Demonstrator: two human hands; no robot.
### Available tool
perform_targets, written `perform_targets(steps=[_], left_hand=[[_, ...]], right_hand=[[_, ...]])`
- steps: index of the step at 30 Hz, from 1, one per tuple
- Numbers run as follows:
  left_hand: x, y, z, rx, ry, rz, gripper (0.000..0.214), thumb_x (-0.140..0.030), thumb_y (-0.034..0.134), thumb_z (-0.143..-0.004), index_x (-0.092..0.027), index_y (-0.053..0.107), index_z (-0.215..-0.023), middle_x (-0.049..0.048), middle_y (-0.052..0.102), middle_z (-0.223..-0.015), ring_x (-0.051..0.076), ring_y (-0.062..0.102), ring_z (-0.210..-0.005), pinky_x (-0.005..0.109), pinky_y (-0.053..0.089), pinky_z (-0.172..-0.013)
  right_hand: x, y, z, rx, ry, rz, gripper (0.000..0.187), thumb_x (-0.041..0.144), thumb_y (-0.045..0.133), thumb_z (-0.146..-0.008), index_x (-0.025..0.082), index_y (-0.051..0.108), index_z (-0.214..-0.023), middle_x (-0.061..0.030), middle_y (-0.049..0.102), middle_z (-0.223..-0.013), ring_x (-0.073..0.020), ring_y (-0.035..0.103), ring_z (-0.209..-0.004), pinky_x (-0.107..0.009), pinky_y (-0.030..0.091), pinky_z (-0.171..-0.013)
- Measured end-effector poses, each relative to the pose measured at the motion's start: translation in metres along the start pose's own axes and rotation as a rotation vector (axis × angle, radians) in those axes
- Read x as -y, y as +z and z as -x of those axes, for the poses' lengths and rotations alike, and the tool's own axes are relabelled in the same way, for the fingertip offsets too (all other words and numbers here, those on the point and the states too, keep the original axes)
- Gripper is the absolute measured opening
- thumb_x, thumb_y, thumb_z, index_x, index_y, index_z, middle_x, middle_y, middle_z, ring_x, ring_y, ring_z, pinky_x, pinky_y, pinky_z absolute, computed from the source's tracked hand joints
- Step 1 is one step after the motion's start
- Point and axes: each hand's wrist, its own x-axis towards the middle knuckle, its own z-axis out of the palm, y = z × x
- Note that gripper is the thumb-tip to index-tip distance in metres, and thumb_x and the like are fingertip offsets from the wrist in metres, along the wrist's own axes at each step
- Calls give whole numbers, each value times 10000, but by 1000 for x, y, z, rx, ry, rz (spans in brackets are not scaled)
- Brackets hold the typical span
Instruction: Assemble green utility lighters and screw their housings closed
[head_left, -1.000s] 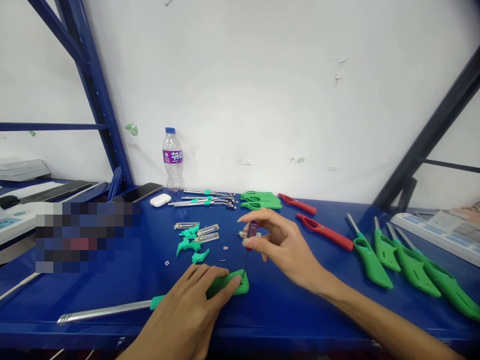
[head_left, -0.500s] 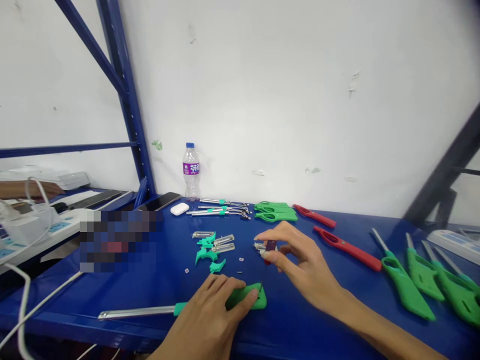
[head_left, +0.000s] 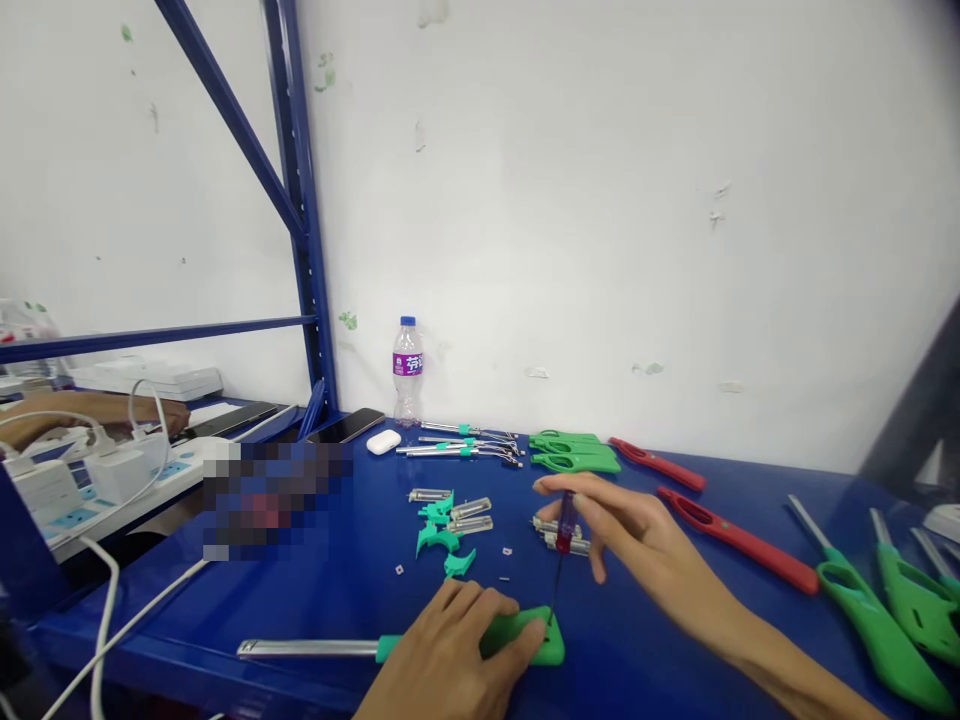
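Note:
My left hand (head_left: 457,655) lies closed over the green handle of a long-nosed lighter (head_left: 525,640) flat on the blue table (head_left: 637,640); its metal tube (head_left: 307,649) points left. My right hand (head_left: 637,545) pinches a small screwdriver with a dark red handle (head_left: 566,520), held upright, its thin shaft reaching down to the lighter's right end. Loose teal plastic pieces (head_left: 439,525) and small metal tubes (head_left: 469,515) lie just behind the lighter.
Green lighters (head_left: 574,450) and red lighters (head_left: 739,540) lie at the back and right, with more green ones (head_left: 885,625) at far right. A water bottle (head_left: 406,370), a phone (head_left: 345,425) and a white earbud case (head_left: 383,441) stand near the blue rack post. Power strips and cables sit left.
The view has swung left and up. My right hand has tilted the screwdriver upright and set its tip at the lighter's end. My left hand stays on the handle.

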Motion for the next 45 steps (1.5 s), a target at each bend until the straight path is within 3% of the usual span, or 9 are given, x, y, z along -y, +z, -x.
perform_targets(steps=[8,12,15,22,25,28,34,40,45], left_hand=[[2,27,7,-129,-22,-23,418,-51,546,-933,-265,615,-1284,50,683,-1002,203,644,-757,330,560,-689],[1,23,6,-123,-17,-29,327,-102,566,-984,-257,614,-1267,49,679,-991,204,663,-767,331,564,-702],[1,16,3,-99,-8,-33,340,-85,584,-971,-249,619,-1267,45,691,-998,197,666,-767,318,565,-693],[-5,-12,-4,34,-29,35,472,-25,576,-932,-243,610,-1348,63,716,-1096,233,707,-897,385,630,-813],[-8,-22,-6,134,-62,79,513,-20,558,-940,-231,588,-1407,90,728,-1183,275,723,-998,467,641,-899],[-8,-23,-6,172,-60,88,511,-19,512,-969,-216,577,-1436,102,730,-1198,289,724,-996,510,644,-896],[-8,-21,-7,166,-42,116,499,5,456,-991,-205,586,-1425,104,722,-1186,292,715,-1007,495,639,-859],[-8,-21,-7,141,-48,127,466,-16,456,-1016,-227,605,-1404,94,717,-1204,278,706,-1031,468,616,-894],[-5,-18,-6,142,-59,151,481,-28,437,-1035,-250,594,-1432,82,708,-1202,263,698,-1032,433,605,-885]], right_hand=[[0,9,6,-179,-228,200,153,355,777,-974,317,836,-1110,-23,755,-840,-159,703,-665,-235,564,-523],[0,12,11,-246,-449,352,320,225,711,-991,372,793,-1263,-22,813,-970,-173,746,-694,-279,622,-605],[-2,13,11,-235,-429,347,375,212,617,-1049,379,749,-1358,-37,825,-1194,-208,816,-868,-292,664,-685],[-2,17,9,-258,-340,272,151,300,677,-1046,300,811,-1116,-22,760,-895,-152,694,-688,-265,568,-590],[2,13,11,-174,-310,257,267,321,595,-1089,317,772,-1288,-39,761,-995,-168,708,-810,-271,579,-624],[6,10,10,-68,-270,211,341,314,537,-1116,337,699,-1415,-42,784,-1111,-168,739,-883,-259,599,-623],[7,10,7,-110,-270,175,98,305,744,-1007,280,801,-1082,-20,749,-980,-147,684,-791,-274,560,-644],[12,3,5,-2,-249,122,320,289,555,-1111,318,726,-1379,-42,786,-1201,-187,734,-1052,-345,613,-851],[9,4,2,-95,-258,134,138,292,736,-1016,270,816,-1127,-8,777,-905,-177,675,-816,-361,572,-807]])
